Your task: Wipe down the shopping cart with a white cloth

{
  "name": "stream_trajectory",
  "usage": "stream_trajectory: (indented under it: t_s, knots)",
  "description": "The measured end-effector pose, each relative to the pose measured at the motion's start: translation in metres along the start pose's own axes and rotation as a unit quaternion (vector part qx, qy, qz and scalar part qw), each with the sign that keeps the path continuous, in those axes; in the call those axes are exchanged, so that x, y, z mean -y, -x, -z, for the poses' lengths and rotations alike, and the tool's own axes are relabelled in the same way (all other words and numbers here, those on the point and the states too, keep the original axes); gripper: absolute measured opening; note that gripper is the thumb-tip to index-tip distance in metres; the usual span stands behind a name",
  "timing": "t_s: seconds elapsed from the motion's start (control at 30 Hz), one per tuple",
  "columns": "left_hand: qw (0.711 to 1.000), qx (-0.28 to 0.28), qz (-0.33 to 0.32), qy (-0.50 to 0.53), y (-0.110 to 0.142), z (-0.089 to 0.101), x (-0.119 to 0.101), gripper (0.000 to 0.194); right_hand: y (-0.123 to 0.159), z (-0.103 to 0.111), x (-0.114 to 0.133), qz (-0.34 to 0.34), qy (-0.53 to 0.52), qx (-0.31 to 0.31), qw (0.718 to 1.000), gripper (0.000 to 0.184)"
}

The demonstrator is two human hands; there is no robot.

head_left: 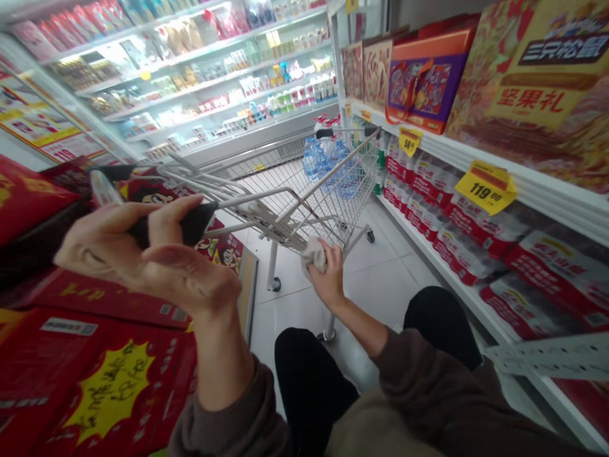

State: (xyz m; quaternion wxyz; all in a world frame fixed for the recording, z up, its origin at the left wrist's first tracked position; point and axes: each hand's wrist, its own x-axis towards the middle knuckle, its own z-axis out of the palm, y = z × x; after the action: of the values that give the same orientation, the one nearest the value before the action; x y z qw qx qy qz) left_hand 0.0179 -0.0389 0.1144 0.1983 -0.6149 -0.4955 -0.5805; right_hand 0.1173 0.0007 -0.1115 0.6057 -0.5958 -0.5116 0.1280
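Note:
A wire shopping cart [333, 171] stands tilted across my view in the aisle. My left hand [157, 260] has its fingers curled round a black grip [197, 223] at the near end of the cart's frame. Lower down, my right hand [330, 276] presses a crumpled greyish-white cloth [314, 255] against the cart's lower frame bars. That cloth is bunched under the fingers, and part of it is hidden by them. My knees are bent on either side of my right forearm.
Right of the cart runs a shelf [528, 166] with gift boxes above and shrink-wrapped bottle packs [457, 247] below. Red boxes [95, 381] are stacked at left. A lit refrigerated display [214, 82] closes the far end, with blue-tinted bottles [328, 165] before it.

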Motion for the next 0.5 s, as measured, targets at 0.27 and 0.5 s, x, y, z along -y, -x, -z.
stream_trajectory:
  t_s: [0.27, 0.5]
  knots:
    - [0.986, -0.153, -0.050, 0.042, -0.036, -0.003, 0.057, 0.080, -0.030, 0.022, 0.043, 0.177, 0.089, 0.007, 0.980, 0.061]
    - [0.993, 0.029, -0.073, 0.082, -0.071, 0.003, 0.116, 0.094, -0.043, 0.044, 0.057, 0.184, 0.024, -0.058, 0.981, 0.055]
